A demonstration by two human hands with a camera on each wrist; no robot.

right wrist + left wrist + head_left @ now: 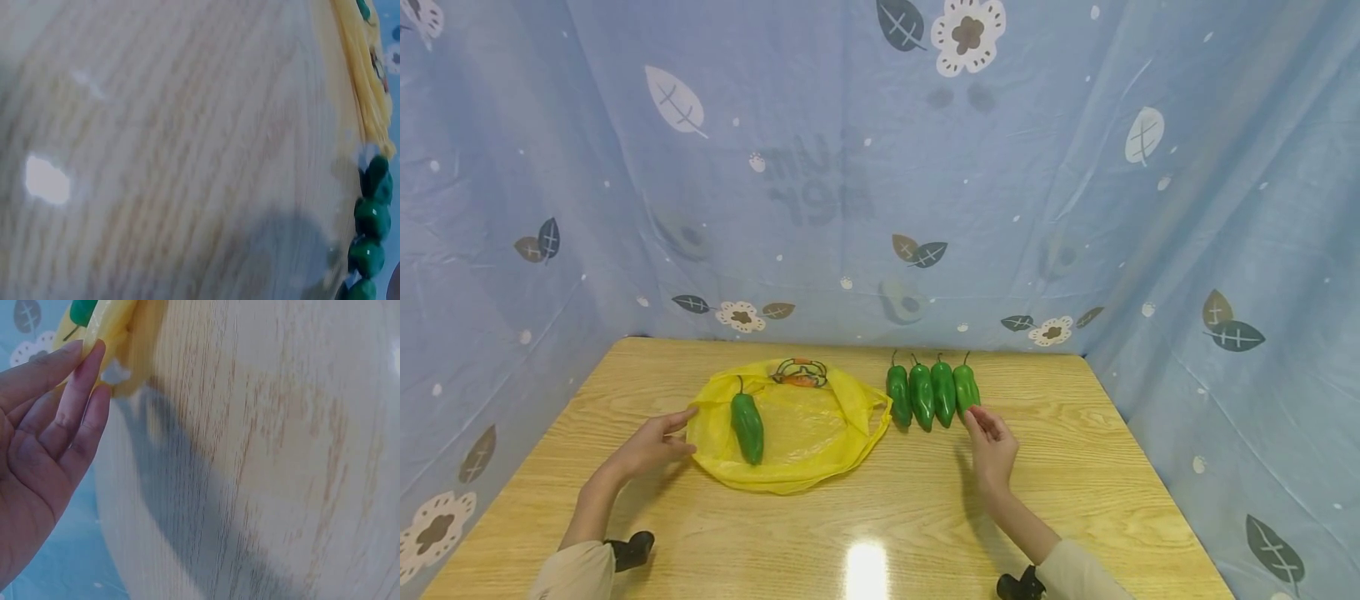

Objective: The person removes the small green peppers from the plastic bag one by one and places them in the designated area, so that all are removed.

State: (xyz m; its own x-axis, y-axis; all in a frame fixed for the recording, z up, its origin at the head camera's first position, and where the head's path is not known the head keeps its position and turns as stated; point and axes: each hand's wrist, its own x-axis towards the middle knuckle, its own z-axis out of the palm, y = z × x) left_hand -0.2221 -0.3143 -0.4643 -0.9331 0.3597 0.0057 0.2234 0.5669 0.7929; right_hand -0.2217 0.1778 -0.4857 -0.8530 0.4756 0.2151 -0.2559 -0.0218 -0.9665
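Note:
A yellow plastic bag (805,475) lies spread out at the left of the table, a green pepper (747,427) on it with the stem pointing away. My left hand (651,447) pinches the bag's left edge between thumb and fingertips; the left wrist view shows the pinched plastic (94,331) close up. Right of the bag, several more green peppers (921,396) lie side by side with their stems to the back. My right hand (995,450) reaches the rightmost pepper (966,387), its loosely bent fingertips overlapping that pepper's lower end. The right wrist view leaves this hand almost wholly out.
The wooden table (760,550) has a bright light reflection near its front. A blue patterned curtain (820,250) hangs behind the table and along both sides. Black wrist mounts (632,550) sit at both sleeves.

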